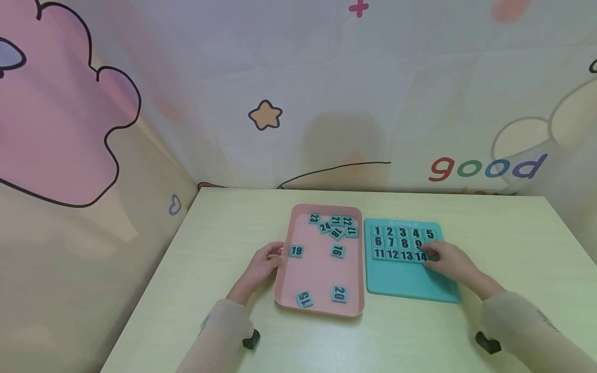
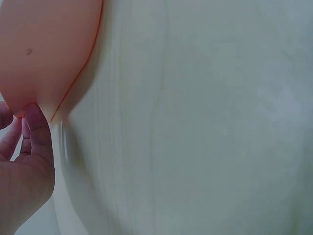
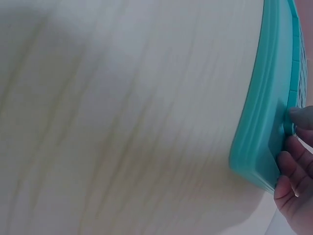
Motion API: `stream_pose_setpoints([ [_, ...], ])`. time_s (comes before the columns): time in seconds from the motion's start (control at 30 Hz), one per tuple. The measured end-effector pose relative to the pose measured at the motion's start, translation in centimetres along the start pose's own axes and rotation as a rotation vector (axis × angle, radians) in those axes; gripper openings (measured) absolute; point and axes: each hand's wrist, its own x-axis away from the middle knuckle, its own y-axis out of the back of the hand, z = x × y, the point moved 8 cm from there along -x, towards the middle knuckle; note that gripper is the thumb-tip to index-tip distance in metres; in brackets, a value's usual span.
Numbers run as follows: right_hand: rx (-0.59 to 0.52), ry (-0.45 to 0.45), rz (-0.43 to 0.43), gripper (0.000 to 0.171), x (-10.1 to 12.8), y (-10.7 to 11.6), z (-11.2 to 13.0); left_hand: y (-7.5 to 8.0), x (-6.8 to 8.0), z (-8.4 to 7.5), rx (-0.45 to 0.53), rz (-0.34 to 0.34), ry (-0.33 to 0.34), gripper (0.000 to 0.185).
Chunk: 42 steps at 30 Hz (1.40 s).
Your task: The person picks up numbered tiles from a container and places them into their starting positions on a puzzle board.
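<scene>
Head view down over table [image 1: 466,331]; wrist views edge-close.

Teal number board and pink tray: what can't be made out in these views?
- Head view: right hand covers the teal board beside tile 14; what lies under it is hidden.
- Head view: piled tiles in the pink tray overlap, hiding some numbers.
- Wrist views: close and blurred; only tray and board edges show.
- Left wrist: left hand cut by the frame.

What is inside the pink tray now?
Inside the pink tray lie loose number tiles: 15, 16, 19, 20, 23, and a heap with 24, 21, 22, 18. Tiles beneath the heap are partly covered.
</scene>
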Motion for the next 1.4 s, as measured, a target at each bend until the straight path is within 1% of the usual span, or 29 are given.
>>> stream_pose_setpoints([
  [0.2,-0.001,0.012,0.018,0.039,-0.4,0.5,0.1,0.0,-0.1,-0.1,0.0,-0.004,-0.006,0.037],
  [0.43,-0.03,0.038,-0.016,0.037,-1.2,1.9,1.1,0.1,-0.2,0.0,-0.003,-0.007,-0.002,0.037],
  [0.63,-0.045,0.046,-0.019,0.038,-1.5,2.4,1.9,0.0,-0.1,0.0,-0.004,0.003,0.002,0.037],
  [0.7,-0.055,0.05,-0.021,0.039,-1.6,2.5,2.2,0.0,0.1,-0.4,0.003,0.011,0.006,0.037],
  [0.87,-0.088,0.058,-0.031,0.039,-1.7,3.0,3.0,0.0,1.3,-1.8,0.003,0.022,0.02,0.038],
  [0.93,-0.097,0.061,-0.037,0.038,-1.7,3.2,3.4,0.0,1.5,-2.0,-0.002,0.021,0.02,0.038],
  [1.0,-0.106,0.065,-0.044,0.038,-1.7,3.4,3.7,0.1,1.3,-1.8,0.006,0.02,0.015,0.037],
  [1.13,-0.121,0.068,-0.048,0.039,-1.8,3.6,4.3,0.1,0.4,-0.7,0.006,0.009,-0.01,0.036],
  [1.2,-0.12,0.07,-0.047,0.039,-1.9,3.7,4.6,0.1,0.0,-0.2,-0.006,-0.005,-0.01,0.035],
  [1.4,-0.13,0.096,-0.042,0.039,-2.1,3.8,5.6,0.0,0.0,0.1,-0.015,-0.014,0.012,0.035],
])
